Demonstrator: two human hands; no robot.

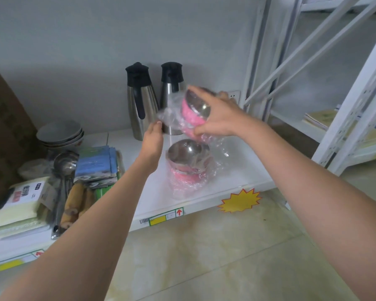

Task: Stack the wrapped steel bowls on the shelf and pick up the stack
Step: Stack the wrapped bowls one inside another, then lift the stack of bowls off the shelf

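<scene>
The right hand [217, 118] is clamped across the rim of a wrapped bowl [194, 112], tilted, directly above the wrapped stack [188, 165] on the shelf [204, 200]. The left hand [153, 137], fingers apart, touches only loose wrap beside it. Risk: slick film lets the bowl slip, or seat crooked and topple the stack.

The right hand [217, 118] grips a tilted pink wrapped bowl [193, 114] in the air above a wrapped stack [188, 166] on the white shelf [237, 177], while the left hand [152, 140] touches the loose plastic beside two steel jugs [141, 105].
</scene>
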